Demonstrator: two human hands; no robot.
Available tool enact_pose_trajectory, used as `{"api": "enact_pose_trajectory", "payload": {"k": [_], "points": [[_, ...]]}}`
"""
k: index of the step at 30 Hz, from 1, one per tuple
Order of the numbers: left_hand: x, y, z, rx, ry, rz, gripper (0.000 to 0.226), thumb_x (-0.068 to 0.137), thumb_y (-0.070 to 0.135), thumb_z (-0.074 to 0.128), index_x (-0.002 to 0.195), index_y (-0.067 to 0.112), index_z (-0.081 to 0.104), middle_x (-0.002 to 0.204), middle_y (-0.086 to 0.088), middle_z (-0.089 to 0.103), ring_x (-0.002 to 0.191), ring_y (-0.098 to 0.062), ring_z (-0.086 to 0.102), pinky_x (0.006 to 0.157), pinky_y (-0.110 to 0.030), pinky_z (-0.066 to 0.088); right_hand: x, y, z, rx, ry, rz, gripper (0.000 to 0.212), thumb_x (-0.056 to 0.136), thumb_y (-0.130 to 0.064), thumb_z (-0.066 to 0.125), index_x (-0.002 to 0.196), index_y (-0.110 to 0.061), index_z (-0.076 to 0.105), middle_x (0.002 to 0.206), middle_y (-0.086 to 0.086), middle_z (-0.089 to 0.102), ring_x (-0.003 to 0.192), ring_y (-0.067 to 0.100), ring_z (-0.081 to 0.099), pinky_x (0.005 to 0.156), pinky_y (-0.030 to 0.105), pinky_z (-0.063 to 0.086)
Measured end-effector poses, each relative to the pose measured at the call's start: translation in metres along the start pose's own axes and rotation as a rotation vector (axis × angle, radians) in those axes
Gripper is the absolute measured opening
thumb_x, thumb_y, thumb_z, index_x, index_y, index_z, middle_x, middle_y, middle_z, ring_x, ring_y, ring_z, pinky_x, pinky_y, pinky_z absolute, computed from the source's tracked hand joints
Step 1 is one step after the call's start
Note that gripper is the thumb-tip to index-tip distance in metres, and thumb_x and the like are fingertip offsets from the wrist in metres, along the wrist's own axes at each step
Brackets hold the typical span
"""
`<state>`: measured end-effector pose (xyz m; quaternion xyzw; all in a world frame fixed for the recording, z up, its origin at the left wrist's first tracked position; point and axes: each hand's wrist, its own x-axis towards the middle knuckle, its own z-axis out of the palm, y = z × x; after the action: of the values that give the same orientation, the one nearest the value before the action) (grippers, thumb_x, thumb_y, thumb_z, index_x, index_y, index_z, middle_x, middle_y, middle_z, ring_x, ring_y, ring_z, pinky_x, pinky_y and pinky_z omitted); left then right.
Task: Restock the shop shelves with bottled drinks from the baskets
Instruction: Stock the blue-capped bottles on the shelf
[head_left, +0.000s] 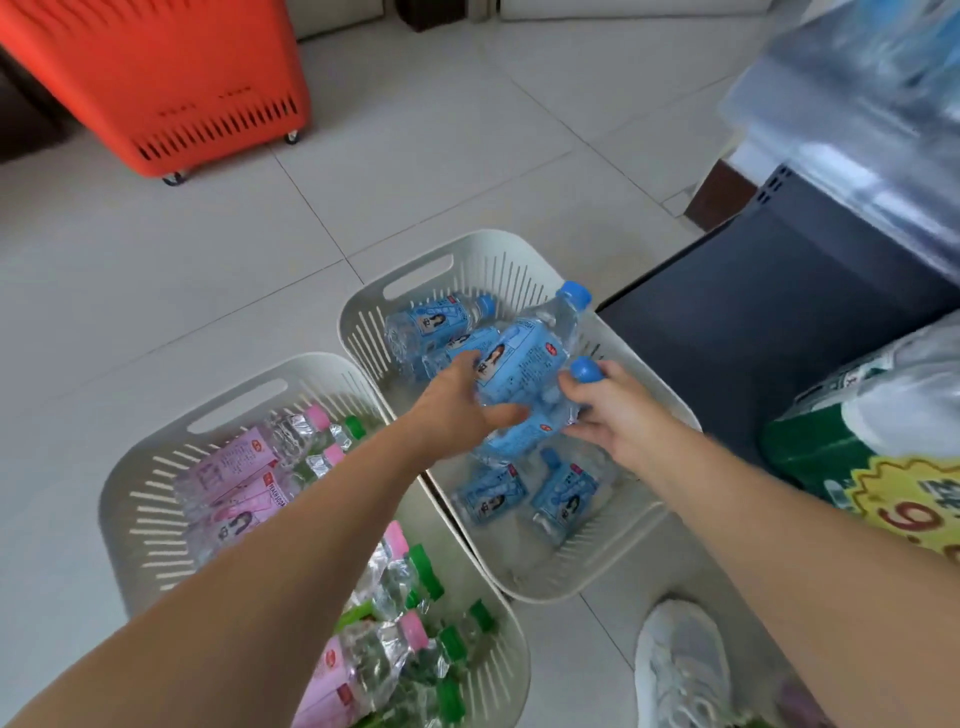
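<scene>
Left hand (457, 410), right hand (613, 415) — blue bottles (524, 364) between, over basket (358, 322)

We're looking down on a pale tiled floor (415, 156), grey grout lines running diagonally, soft even light across it. At eleven o'clock we've got an orange wheeled cart (171, 78); at three o'clock, a dark grey shelf base (769, 301) sits low on the tiles.

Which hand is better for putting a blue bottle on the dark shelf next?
Probably the right hand. It grips a blue-capped bottle by its neck, on the side nearest the dark shelf. The left hand holds a second bottle too, but sits farther from the shelf.
</scene>
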<state>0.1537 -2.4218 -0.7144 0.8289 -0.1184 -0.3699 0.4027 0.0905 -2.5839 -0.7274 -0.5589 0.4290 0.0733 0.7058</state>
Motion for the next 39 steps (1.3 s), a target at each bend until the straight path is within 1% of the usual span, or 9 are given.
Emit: {"api": "enact_pose_trajectory", "payload": {"k": [5, 9, 14, 17, 22, 26, 28, 33, 39], "points": [[-0.05, 0.025, -0.008, -0.234, 0.089, 0.108, 0.066, 0.077, 0.024, 0.076, 0.131, 0.017, 0.038, 0.102, 0.004, 0.069, 0.086, -0.013, 0.07, 0.079, -0.031, 0.057, -0.045, -0.048, -0.012, -0.041, -0.048, -0.134, 0.017, 0.089, -0.017, 0.063, 0.099, -0.02, 0.049, 0.124, 0.009, 0.059, 0.112, 0.028, 0.059, 0.085, 0.042, 0.053], [-0.087, 0.044, -0.017, -0.392, 0.214, 0.138, 0.058, 0.078, 0.018, 0.075, 0.123, 0.017, 0.04, 0.099, 0.007, 0.064, 0.08, -0.004, 0.065, 0.058, -0.013, 0.051, -0.095, -0.087, -0.026, -0.056, -0.101, -0.221, 0.017, 0.089, -0.012, 0.062, 0.1, -0.019, 0.051, 0.124, 0.011, 0.058, 0.109, 0.028, 0.06, 0.077, 0.041, 0.054], [-0.129, 0.08, -0.03, -0.503, 0.318, 0.181, 0.067, 0.073, 0.021, 0.079, 0.129, 0.016, 0.041, 0.109, 0.0, 0.063, 0.095, -0.014, 0.063, 0.081, -0.028, 0.05, -0.162, -0.126, -0.043, -0.151, -0.099, -0.367, 0.029, 0.09, -0.011, 0.061, 0.117, -0.013, 0.052, 0.12, 0.008, 0.061, 0.108, 0.025, 0.06, 0.082, 0.04, 0.053], [-0.154, 0.108, -0.032, -0.459, 0.338, 0.252, 0.069, 0.069, 0.016, 0.082, 0.125, 0.018, 0.042, 0.108, 0.0, 0.062, 0.094, -0.013, 0.063, 0.074, -0.024, 0.049, -0.2, -0.144, -0.051, -0.174, -0.067, -0.469, 0.03, 0.091, -0.01, 0.058, 0.119, -0.014, 0.052, 0.114, 0.005, 0.059, 0.101, 0.019, 0.058, 0.071, 0.03, 0.052], [-0.185, 0.161, -0.015, -0.37, 0.305, 0.392, 0.068, 0.062, 0.014, 0.086, 0.113, 0.021, 0.042, 0.105, 0.001, 0.059, 0.092, -0.012, 0.063, 0.077, -0.028, 0.052, -0.25, -0.176, -0.078, -0.117, 0.046, -0.616, 0.024, 0.091, -0.01, 0.059, 0.113, -0.017, 0.054, 0.109, 0.003, 0.059, 0.098, 0.016, 0.057, 0.089, 0.038, 0.049], [-0.195, 0.201, 0.01, -0.289, 0.334, 0.53, 0.07, 0.057, 0.019, 0.089, 0.11, 0.019, 0.042, 0.105, 0.001, 0.059, 0.096, -0.013, 0.06, 0.081, -0.03, 0.053, -0.274, -0.198, -0.123, 0.087, 0.113, -0.674, 0.022, 0.091, -0.009, 0.058, 0.109, -0.02, 0.052, 0.096, -0.006, 0.061, 0.081, 0.006, 0.057, 0.067, 0.023, 0.046], [-0.194, 0.218, 0.023, -0.252, 0.341, 0.579, 0.072, 0.057, 0.02, 0.09, 0.11, 0.017, 0.042, 0.104, 0.002, 0.057, 0.093, -0.011, 0.058, 0.079, -0.025, 0.051, -0.276, -0.206, -0.147, 0.106, 0.161, -0.689, 0.022, 0.091, -0.009, 0.059, 0.108, -0.021, 0.051, 0.096, -0.008, 0.06, 0.085, 0.008, 0.058, 0.07, 0.025, 0.046], [-0.18, 0.248, 0.053, -0.27, 0.31, 0.622, 0.069, 0.061, 0.017, 0.088, 0.11, 0.016, 0.04, 0.099, 0.008, 0.055, 0.082, 0.002, 0.056, 0.064, -0.008, 0.048, -0.263, -0.204, -0.193, -0.001, 0.332, -0.719, 0.03, 0.088, -0.004, 0.061, 0.114, -0.019, 0.055, 0.115, 0.002, 0.059, 0.111, 0.019, 0.055, 0.101, 0.039, 0.043], [-0.155, 0.263, 0.07, -0.318, 0.253, 0.619, 0.08, 0.066, 0.02, 0.084, 0.129, 0.02, 0.034, 0.113, -0.003, 0.06, 0.094, -0.01, 0.061, 0.078, -0.025, 0.055, -0.252, -0.218, -0.22, -0.144, 0.431, -0.804, 0.033, 0.092, -0.006, 0.056, 0.124, -0.014, 0.054, 0.112, 0.0, 0.055, 0.104, 0.017, 0.052, 0.084, 0.03, 0.04]]}}
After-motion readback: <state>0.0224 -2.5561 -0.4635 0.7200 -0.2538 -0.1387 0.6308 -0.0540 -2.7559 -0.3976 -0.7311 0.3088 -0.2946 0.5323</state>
